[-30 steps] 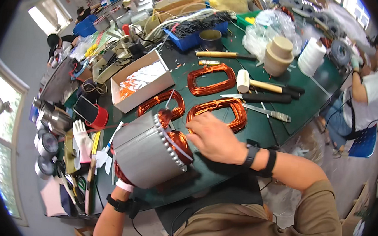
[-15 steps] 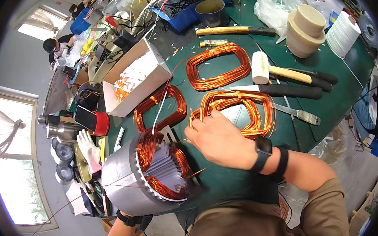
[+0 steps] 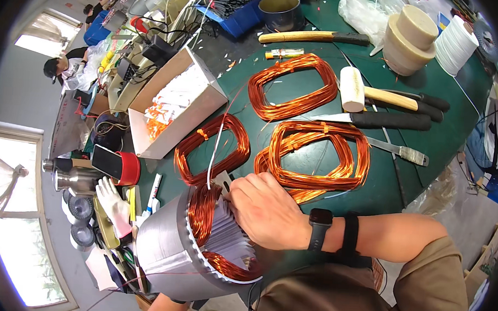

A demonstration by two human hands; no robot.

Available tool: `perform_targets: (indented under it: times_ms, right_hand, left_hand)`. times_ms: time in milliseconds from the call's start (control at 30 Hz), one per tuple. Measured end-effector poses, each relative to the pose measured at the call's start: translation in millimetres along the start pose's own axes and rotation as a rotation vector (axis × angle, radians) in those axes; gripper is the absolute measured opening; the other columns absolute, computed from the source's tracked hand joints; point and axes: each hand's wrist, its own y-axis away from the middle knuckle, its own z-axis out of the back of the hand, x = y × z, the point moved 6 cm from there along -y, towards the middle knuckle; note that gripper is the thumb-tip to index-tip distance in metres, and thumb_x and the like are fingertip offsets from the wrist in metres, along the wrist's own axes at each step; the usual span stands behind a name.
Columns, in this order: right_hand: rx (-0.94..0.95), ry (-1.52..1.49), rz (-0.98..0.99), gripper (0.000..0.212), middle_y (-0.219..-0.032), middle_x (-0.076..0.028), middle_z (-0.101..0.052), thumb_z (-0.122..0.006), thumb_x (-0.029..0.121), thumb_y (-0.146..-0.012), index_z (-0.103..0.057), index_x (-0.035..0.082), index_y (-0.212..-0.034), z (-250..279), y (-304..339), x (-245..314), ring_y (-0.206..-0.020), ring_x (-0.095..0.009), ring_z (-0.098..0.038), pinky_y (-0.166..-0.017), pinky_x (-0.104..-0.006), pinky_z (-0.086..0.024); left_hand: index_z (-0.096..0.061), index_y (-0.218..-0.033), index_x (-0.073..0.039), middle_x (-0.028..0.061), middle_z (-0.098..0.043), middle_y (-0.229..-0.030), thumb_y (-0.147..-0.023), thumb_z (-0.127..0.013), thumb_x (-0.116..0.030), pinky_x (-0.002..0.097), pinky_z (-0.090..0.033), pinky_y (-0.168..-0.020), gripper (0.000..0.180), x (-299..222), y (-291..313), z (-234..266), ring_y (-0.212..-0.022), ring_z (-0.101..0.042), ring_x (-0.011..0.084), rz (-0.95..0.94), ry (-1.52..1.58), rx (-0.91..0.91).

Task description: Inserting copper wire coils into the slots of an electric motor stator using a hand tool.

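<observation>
A grey metal motor stator (image 3: pixel 164 251) lies on its side at the table's near edge, its opening facing right. Bundles of copper winding (image 3: pixel 201 214) and pale slot liners (image 3: pixel 226 232) show inside the opening. My right hand (image 3: pixel 265 208) is at the far rim of that opening, its fingers curled closed, and whatever they pinch is hidden. Below the stator only my left forearm (image 3: pixel 166 310) shows; the stator hides my left hand. Just beyond my right hand lie two overlapping copper wire coils (image 3: pixel 366 158). Another copper coil (image 3: pixel 241 149) sits next to the stator.
A further copper coil (image 3: pixel 256 92) lies farther back. To the right are a white-headed mallet (image 3: pixel 353 90), a black-handled knife (image 3: pixel 390 120) and a scraper (image 3: pixel 413 155). An open box of white strips (image 3: pixel 209 98) stands left, near a white glove (image 3: pixel 115 207). A person (image 3: pixel 70 65) works far left.
My right hand has moved left and nearer, from the overlapping coils to the stator's opening. The stator appears slightly farther right, and the whole view has shifted a little.
</observation>
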Motion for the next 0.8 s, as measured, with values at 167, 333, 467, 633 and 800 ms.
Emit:
perform_targets:
  times_ms: [167,333,467,633,800]
  right_hand:
    - [0.075,-0.102,-0.046,0.011,-0.099,-0.013,-0.057,-0.061,0.010,-0.090,-0.058,0.002,-0.098,-6.6,1.4,-7.7,-0.096,-0.032,-0.056,-0.087,-0.0430,-0.043]
    - [-0.016,-0.394,-0.229,0.014,-0.104,-0.017,-0.059,-0.058,0.005,-0.091,-0.059,0.002,-0.105,-14.2,-7.7,-12.0,-0.103,-0.038,-0.057,-0.091,-0.0475,-0.045]
    - [-0.083,-0.368,-0.243,0.019,-0.105,-0.017,-0.061,-0.056,-0.001,-0.090,-0.059,0.002,-0.109,-24.9,-15.1,-13.2,-0.104,-0.039,-0.057,-0.091,-0.0483,-0.046]
    - [-0.072,-0.571,-0.297,0.020,-0.102,-0.015,-0.060,-0.053,-0.004,-0.091,-0.057,0.002,-0.110,-34.2,-14.1,-23.8,-0.101,-0.037,-0.057,-0.089,-0.0461,-0.047]
    - [-0.079,-0.668,-0.286,0.015,-0.103,-0.016,-0.058,-0.049,-0.004,-0.096,-0.057,0.002,-0.108,-36.7,-15.6,-20.6,-0.102,-0.038,-0.056,-0.091,-0.0450,-0.046]
  left_hand:
    - [-0.054,-0.145,-0.003,0.0127,-0.056,-0.148,-0.108,-0.053,-0.024,0.0412,-0.046,-0.111,0.043,3.9,-3.6,-4.6,-0.129,-0.058,0.0246,-0.030,-0.010,0.006]
    - [-0.055,-0.144,-0.002,0.0127,-0.057,-0.147,-0.107,-0.054,-0.023,0.0411,-0.046,-0.110,0.042,6.0,-8.9,-9.2,-0.128,-0.059,0.0246,-0.065,-0.040,-0.004]
    - [-0.055,-0.143,-0.002,0.0127,-0.057,-0.147,-0.107,-0.054,-0.023,0.0410,-0.046,-0.110,0.042,11.8,-10.3,-8.5,-0.127,-0.059,0.0246,-0.046,-0.062,-0.017]
    - [-0.056,-0.142,-0.002,0.0127,-0.057,-0.146,-0.106,-0.055,-0.022,0.0409,-0.047,-0.109,0.041,27.2,-7.9,4.0,-0.127,-0.059,0.0245,0.015,-0.085,-0.069]
    - [-0.057,-0.141,-0.002,0.0127,-0.057,-0.146,-0.106,-0.056,-0.021,0.0408,-0.047,-0.108,0.040,46.8,-1.9,11.2,-0.126,-0.060,0.0245,0.070,-0.103,-0.110]
